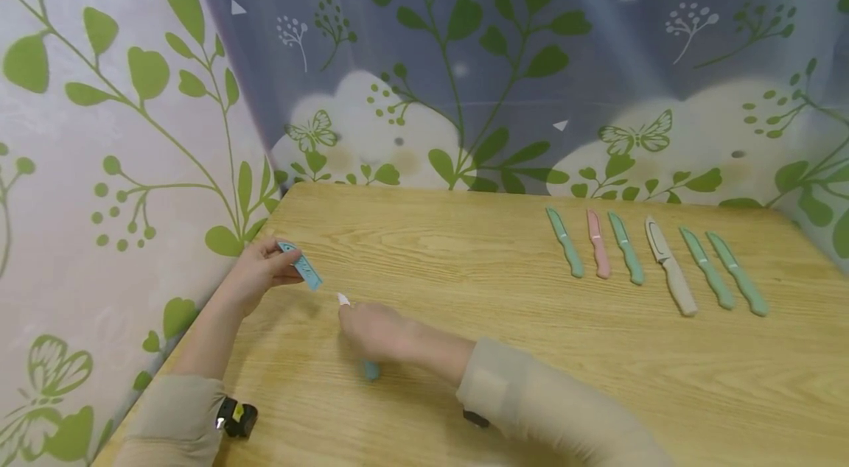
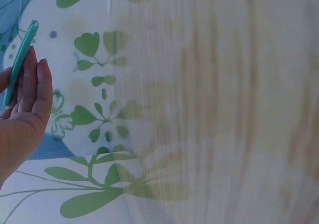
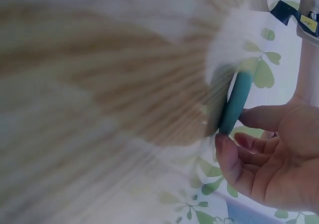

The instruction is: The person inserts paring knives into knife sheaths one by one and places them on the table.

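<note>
At the left of the table, my left hand pinches a light blue knife sheath with a printed pattern, thumb on one side and fingers on the other. The left wrist view shows the sheath edge-on in the fingers. To its right and nearer to me, my right hand holds a knife, its white blade poking out toward the sheath and its blue handle showing below the hand. In the right wrist view, thumb and fingertips pinch the handle. Blade and sheath are apart, and the hand hides the knife's middle.
On the right of the wooden table lie several knives in a row: green ones, a pink one and a larger beige one. A leaf-patterned cloth hangs behind the table and along its left side.
</note>
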